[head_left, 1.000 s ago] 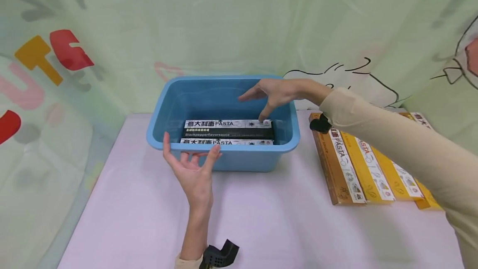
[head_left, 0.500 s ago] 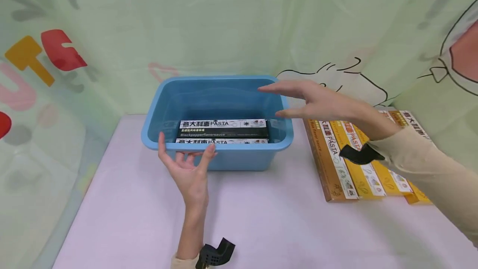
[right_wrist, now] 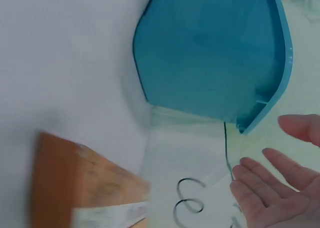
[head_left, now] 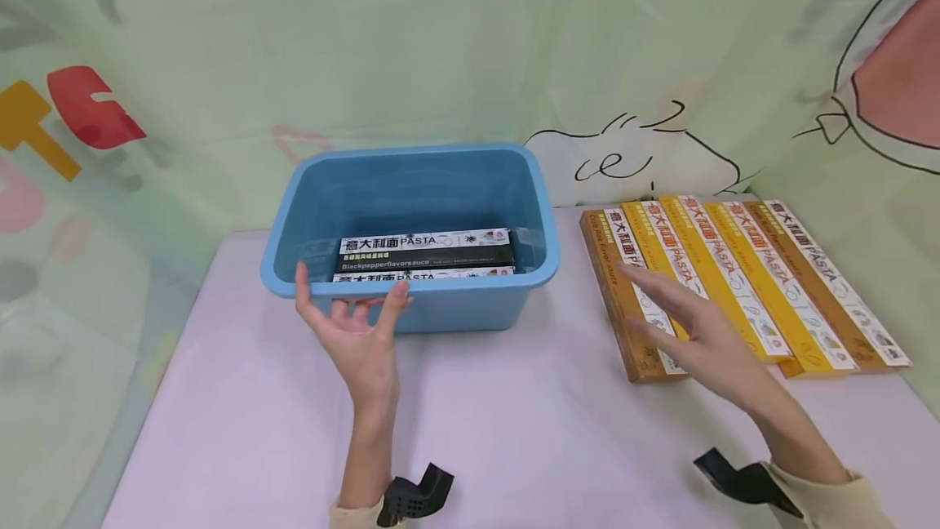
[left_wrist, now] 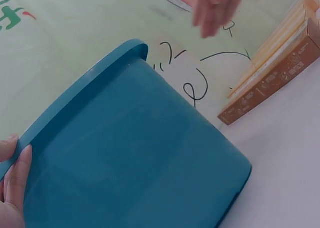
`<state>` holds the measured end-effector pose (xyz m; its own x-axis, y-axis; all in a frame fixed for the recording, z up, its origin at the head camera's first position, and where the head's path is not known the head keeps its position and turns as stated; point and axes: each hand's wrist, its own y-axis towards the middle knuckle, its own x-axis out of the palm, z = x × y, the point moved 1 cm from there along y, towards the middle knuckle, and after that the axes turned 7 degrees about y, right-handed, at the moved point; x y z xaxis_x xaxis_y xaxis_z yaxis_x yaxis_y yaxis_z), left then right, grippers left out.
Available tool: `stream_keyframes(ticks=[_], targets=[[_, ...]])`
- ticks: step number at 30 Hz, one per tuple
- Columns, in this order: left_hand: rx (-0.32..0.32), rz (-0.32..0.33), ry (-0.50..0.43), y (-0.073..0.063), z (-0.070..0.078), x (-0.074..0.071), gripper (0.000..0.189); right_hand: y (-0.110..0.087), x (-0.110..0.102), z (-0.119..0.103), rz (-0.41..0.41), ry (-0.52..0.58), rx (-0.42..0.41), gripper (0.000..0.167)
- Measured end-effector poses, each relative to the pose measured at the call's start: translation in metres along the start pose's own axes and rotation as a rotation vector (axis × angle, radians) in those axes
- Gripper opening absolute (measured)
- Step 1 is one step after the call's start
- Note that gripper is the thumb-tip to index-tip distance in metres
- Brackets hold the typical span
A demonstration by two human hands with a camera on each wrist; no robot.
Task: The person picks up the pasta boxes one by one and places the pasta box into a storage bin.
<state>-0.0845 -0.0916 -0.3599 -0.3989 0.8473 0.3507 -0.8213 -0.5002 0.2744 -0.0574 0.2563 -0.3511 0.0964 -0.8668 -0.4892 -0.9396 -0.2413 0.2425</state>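
Note:
My left hand (head_left: 360, 349) grips the front rim of a blue plastic tub (head_left: 470, 310); in the left wrist view, its fingers (left_wrist: 19, 180) pinch the rim from both sides. Two black-and-white pasta boxes, labelled black pepper flavor sauce, lie inside; the rear box (head_left: 426, 255) shows more fully, while the rim partly covers the front box (head_left: 477, 273). Over at the right, my right hand (head_left: 708, 341) hovers with fingers extended and holds nothing. It is nearest to a brown pasta box (head_left: 611, 292), the leftmost in a row on the table.
Beside that brown box lie several yellow pasta boxes (head_left: 716, 268) and another brown pasta box (head_left: 826, 284) at the far right. A pale table (head_left: 242, 398) supports everything. Behind it hangs a green printed curtain (head_left: 411, 47).
My right hand has moved out of the tub, rightward and toward me, to over the row of pasta boxes. The left hand keeps its grip on the rim. The head view has shifted slightly right.

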Motion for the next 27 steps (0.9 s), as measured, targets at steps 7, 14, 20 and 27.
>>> stream_keyframes(ticks=[7, 14, 20, 27], targets=[[-0.001, -0.004, -0.024, 0.002, 0.002, -0.001, 0.113, -0.048, 0.019, 0.033, 0.157, 0.063, 0.216, 0.063], [-0.013, -0.007, -0.024, -0.001, 0.001, -0.002, 0.113, -0.063, 0.037, 0.049, 0.237, 0.071, 0.341, 0.064], [-0.003, -0.006, -0.025, 0.001, 0.001, -0.002, 0.112, -0.055, 0.039, 0.047, 0.243, -0.005, 0.371, 0.061], [0.000, -0.006, -0.029, 0.000, 0.001, -0.001, 0.111, -0.041, 0.033, 0.041, 0.273, -0.030, 0.497, 0.057]])
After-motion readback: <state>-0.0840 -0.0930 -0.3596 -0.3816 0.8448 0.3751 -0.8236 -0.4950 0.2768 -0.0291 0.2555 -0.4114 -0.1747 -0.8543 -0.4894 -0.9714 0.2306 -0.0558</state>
